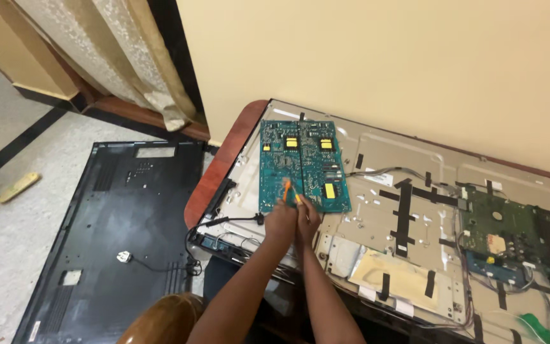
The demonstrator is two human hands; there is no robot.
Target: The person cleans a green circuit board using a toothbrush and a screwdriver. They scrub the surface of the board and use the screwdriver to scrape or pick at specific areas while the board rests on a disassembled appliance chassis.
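A flat television lies face down on a wooden table point(214, 172), its metal back panel point(377, 185) bare. Two blue-green circuit boards point(302, 164) sit side by side at its left end. My left hand point(280, 220) and my right hand point(307, 218) are pressed together at the boards' near edge. An orange-handled tool point(286, 190) sticks up from my left hand, and a second orange tip point(298, 199) shows at my right hand. The tool tips are hidden by my fingers.
A green main board point(501, 232) with wires and black tape strips lies at the right end. The black plastic back cover point(119, 229) lies on the floor at left, with a power cable point(189, 251) trailing. Curtain and wall stand behind. A brown rounded object point(163, 322) is near my elbow.
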